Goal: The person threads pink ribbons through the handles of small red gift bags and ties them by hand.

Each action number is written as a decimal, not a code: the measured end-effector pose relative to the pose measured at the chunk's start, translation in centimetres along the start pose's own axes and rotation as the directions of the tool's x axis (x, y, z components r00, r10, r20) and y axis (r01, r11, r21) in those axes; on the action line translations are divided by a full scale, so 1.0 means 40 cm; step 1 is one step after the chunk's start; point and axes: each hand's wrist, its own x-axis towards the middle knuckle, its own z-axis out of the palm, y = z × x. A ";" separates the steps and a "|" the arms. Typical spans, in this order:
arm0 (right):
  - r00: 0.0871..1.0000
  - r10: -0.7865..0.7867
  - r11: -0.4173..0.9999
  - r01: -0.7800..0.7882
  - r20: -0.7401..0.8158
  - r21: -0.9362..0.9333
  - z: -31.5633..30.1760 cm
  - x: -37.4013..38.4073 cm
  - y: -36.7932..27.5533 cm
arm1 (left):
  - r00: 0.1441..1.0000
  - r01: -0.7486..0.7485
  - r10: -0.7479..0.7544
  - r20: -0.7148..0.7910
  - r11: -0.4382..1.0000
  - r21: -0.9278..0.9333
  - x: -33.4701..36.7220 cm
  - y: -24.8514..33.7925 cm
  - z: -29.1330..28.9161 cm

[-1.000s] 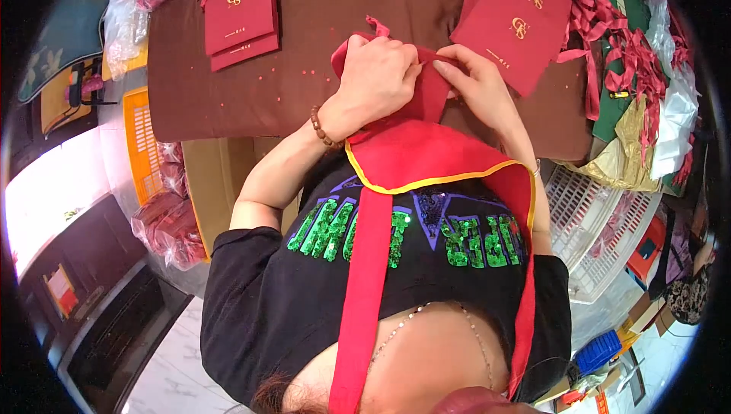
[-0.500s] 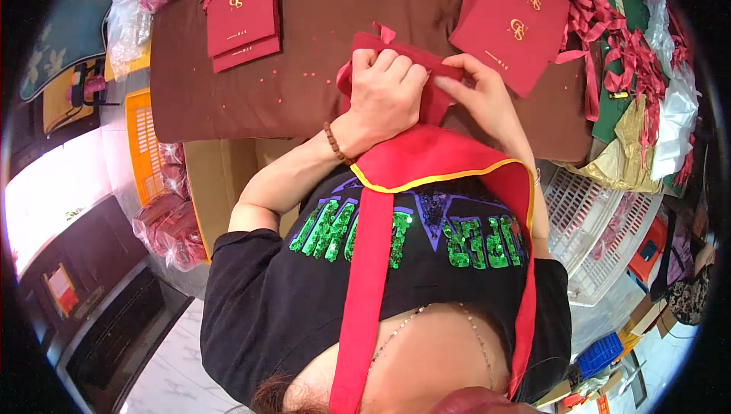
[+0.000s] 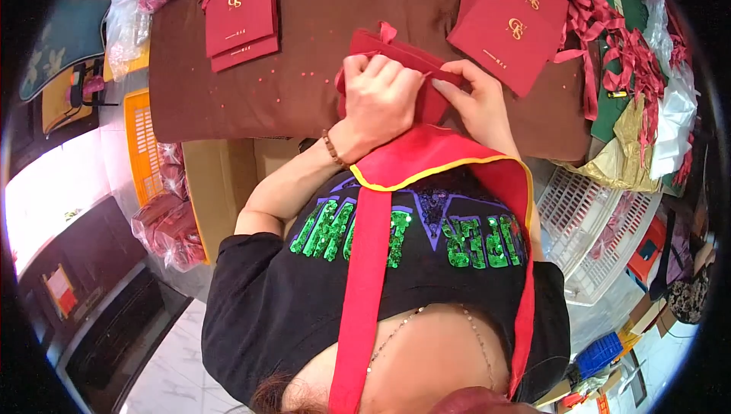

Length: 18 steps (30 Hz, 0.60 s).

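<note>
Red pouch (image 3: 403, 51) near the front edge of the surface (image 3: 228, 105) shows more than a second ago; left hand (image 3: 381, 98) and right hand (image 3: 483, 102) clamp fingers on it.

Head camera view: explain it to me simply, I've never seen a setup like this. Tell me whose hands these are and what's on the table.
There is no machine here: the bare hands belong to the person wearing the camera. It sits on the head and looks down through a wide lens, so straight edges bend near the rim. The person wears a red apron with yellow trim.

The left hand is closed on a dark red item; the right hand has its thumb and fingers at the item's edge, though how firmly they grip is unclear.

On the brown cloth lie flat red packets at left and more at right. Red ribbons lie in a heap further right.
</note>
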 end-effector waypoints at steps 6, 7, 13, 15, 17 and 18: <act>0.998 -0.057 0.998 0.056 -0.009 -0.031 0.004 0.001 -0.010 | 0.997 0.066 -0.065 0.053 0.997 -0.030 0.004 -0.002 -0.012; 0.998 -0.067 0.996 0.067 0.000 -0.056 0.002 -0.001 -0.015 | 0.997 0.057 -0.055 0.057 0.998 -0.034 0.005 0.002 -0.015; 0.991 -0.135 0.988 0.135 0.000 -0.070 0.012 -0.006 -0.002 | 0.995 0.094 -0.093 0.029 0.994 -0.048 0.003 0.002 -0.001; 0.993 -0.116 0.988 0.113 -0.016 -0.105 0.016 -0.012 -0.013 | 0.985 0.138 -0.136 0.106 0.990 -0.010 -0.004 0.005 -0.007; 0.994 -0.109 0.990 0.109 0.000 -0.090 0.011 -0.013 -0.008 | 0.992 0.128 -0.128 0.021 0.992 0.013 0.015 0.008 -0.024; 0.995 -0.102 0.992 0.103 0.014 -0.075 0.010 -0.014 -0.005 | 0.991 0.119 -0.116 -0.062 0.992 0.035 0.027 0.008 -0.034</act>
